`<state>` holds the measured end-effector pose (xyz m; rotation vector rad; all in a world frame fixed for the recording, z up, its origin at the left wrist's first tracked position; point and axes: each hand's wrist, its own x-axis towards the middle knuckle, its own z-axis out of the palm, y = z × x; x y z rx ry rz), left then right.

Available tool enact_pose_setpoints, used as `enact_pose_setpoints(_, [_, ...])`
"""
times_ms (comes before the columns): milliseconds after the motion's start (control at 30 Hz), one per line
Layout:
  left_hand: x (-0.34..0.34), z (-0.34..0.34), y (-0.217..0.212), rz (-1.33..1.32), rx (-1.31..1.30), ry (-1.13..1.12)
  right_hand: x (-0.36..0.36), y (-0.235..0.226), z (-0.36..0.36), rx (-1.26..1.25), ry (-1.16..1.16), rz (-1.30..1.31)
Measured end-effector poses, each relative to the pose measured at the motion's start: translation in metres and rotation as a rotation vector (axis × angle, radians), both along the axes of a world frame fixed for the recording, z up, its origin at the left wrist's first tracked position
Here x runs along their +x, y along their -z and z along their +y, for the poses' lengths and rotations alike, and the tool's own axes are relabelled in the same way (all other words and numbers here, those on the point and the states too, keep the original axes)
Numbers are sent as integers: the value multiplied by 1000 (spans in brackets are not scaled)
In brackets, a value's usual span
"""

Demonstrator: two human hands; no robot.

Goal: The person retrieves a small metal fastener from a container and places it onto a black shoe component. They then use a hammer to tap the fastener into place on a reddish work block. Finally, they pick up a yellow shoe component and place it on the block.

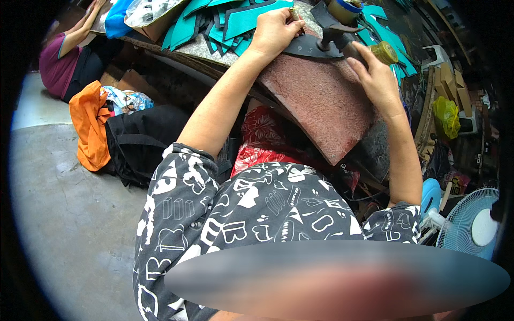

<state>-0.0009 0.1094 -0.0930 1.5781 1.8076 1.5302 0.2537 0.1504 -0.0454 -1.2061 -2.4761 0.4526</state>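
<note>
Right, worktop [217, 58] first, reddish slab [326, 101] at its near edge, teal pcs [257, 18] heaped beyond. R hand [377, 77] looks wrapped round the dark hammer [324, 18], over slab's far end; prob. heavy, head esp., so best held well down the handle. L hand [276, 35] pinching a thin rod [295, 20], detail too small to tell. Blk pc [302, 47] lies flat below, prob. light, bendy; take by rim.
</note>
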Motion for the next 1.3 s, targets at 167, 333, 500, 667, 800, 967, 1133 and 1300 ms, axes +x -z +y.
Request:
enact_pose_setpoints(167, [-1,5,-8,422,103,40,3,-63,3,95,-228,671])
enact_pose_setpoints(333, [16,10,-6,613,106,14,-8,-50,1,205,-119,363])
enact_pose_setpoints(500, [15,7,1,496,141,-44,9,-5,0,148,1,51])
enact_pose_setpoints(667, [2,-2,-1,-580,182,45,10,8,-12,78,5,-74])
enact_pose_setpoints(800, [-18,-29,-14,-401,87,-66,8,7,-16,91,25,-50])
enact_pose_setpoints(967, [-5,-45,-19,-162,-100,94,11,9,-16,39,2,-29])
enact_pose_setpoints(1133, [5,-34,-15,-332,-115,172,12,5,-14,-108,30,29])
enact_pose_setpoints(1300, [-41,-13,-30,-405,-402,266,17,-5,-12,-41,26,76])
